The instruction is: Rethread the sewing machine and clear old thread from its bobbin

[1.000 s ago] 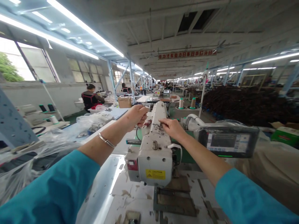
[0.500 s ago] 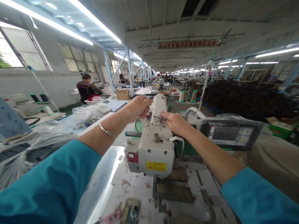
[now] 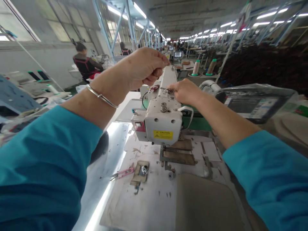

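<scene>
Long factory floor, rows of sewing stations. White table top [image 3: 141, 205], pink snips [image 3: 122, 173] lying left of sewing machine [image 3: 163, 123]. Machine arm between both hands. L hand [image 3: 144, 69] above arm, fingertips [image 3: 166, 60] pinched narrow, can't tell if holding anything. R hand [image 3: 186, 93] just beside metal thread guide [image 3: 166, 90], fingers [image 3: 174, 88] close together, nearly touching, grip unclear. Thread cones [image 3: 196, 68] on stands behind; plastic-wrapped screen [image 3: 255, 102] off right.
</scene>
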`<action>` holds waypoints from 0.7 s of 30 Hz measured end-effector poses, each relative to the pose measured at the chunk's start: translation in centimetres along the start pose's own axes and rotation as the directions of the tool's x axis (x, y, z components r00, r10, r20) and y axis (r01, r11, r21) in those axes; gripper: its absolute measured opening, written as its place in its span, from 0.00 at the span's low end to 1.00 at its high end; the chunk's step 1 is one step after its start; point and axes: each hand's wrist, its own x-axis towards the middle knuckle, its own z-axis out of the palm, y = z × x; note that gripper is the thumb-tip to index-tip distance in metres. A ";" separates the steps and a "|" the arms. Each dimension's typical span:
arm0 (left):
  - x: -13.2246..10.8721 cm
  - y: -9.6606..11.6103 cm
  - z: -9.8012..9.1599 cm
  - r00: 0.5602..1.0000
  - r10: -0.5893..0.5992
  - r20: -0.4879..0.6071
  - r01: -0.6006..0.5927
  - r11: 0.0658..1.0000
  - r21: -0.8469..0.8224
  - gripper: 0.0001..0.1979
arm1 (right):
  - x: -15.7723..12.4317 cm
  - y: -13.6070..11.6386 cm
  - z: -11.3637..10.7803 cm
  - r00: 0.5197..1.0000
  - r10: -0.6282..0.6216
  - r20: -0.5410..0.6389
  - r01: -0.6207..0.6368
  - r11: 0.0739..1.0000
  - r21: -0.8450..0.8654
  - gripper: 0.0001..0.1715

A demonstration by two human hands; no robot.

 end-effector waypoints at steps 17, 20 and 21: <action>-5.7 7.2 3.0 0.845 0.355 0.400 -0.425 0.900 0.100 0.07 | -8.5 -6.2 -9.4 0.947 0.305 0.099 -0.001 -0.306 0.952 0.04; -3.3 5.9 1.6 0.899 0.425 0.105 -0.434 0.896 0.091 0.14 | -10.2 -5.8 -9.1 0.919 0.392 -0.044 0.113 -0.153 0.982 0.07; -2.4 5.3 1.3 0.888 0.460 -0.001 -0.455 0.880 0.138 0.15 | -10.7 -5.6 -8.8 0.930 0.360 -0.069 0.100 -0.068 0.993 0.09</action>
